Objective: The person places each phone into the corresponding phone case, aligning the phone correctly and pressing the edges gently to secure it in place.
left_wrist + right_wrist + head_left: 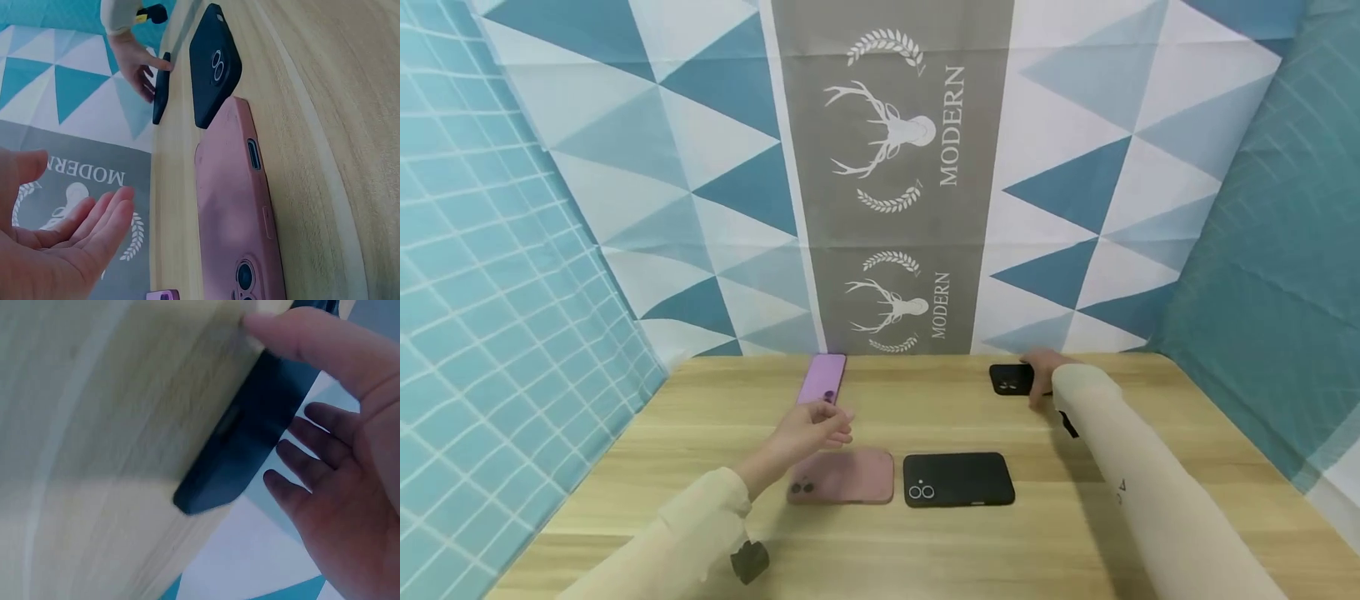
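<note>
At the back right of the table, my right hand (1043, 375) reaches over a black phone (1009, 380) lying flat. In the right wrist view the thumb (287, 334) crosses one long side of this phone (244, 425), while the loosely bent fingers spread along the other; no firm grip shows. My left hand (812, 429) hovers with nothing in it between a pink phone (846, 477) and a purple phone (822, 377). Its palm faces up in the left wrist view, fingers relaxed. Right of the pink phone lies a second black phone (966, 479) with two ringed lenses.
All the phones lie camera side up on a wooden table (917, 550). A patterned cloth (895, 300) with deer heads hangs along the back edge. Blue fabric walls (490, 333) stand at both sides.
</note>
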{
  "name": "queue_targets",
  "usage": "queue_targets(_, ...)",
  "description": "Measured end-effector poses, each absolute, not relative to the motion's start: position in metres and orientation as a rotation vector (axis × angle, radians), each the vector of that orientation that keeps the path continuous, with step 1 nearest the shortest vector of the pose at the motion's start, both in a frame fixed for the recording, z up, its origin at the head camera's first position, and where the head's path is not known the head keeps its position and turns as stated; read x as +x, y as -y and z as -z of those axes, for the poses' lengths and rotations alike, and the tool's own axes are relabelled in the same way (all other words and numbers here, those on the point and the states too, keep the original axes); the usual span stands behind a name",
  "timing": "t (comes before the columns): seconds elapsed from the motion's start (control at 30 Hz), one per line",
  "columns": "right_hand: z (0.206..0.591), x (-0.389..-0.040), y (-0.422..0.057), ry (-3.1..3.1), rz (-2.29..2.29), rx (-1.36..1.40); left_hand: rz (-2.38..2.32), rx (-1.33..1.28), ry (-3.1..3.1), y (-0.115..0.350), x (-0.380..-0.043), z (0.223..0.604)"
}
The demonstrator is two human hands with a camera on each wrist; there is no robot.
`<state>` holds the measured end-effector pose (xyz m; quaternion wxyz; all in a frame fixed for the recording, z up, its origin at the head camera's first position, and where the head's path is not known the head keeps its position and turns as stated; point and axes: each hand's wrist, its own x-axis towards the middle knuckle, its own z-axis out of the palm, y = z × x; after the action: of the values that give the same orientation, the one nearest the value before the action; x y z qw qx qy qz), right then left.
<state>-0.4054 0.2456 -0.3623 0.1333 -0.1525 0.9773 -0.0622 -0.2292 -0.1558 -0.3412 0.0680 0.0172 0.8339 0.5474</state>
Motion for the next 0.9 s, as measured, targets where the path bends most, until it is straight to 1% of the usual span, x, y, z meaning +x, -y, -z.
queue_targets(0.17,0.371,-0.402,-0.258,-2.851,0.088,-0.431,-1.59,0.095,-2.505,0.154,-0.225,0.344)
queue_targets(0.37,0.369,-0.402,-0.254,-2.877,0.142,-0.539,-1.534,0.111,-2.533,0.163,-0.234,0.34)
queue_targets(0.73,0.359,-0.389,-0.241,-2.84,0.144,-0.549,-1.469,0.101,-2.474,0.161,-0.273,0.326)
queue_targets(0.9,0.362,-0.385,-0.247,-2.855,0.184,-0.569,-1.191,0.118,-2.729,0.158,-0.298,0.325)
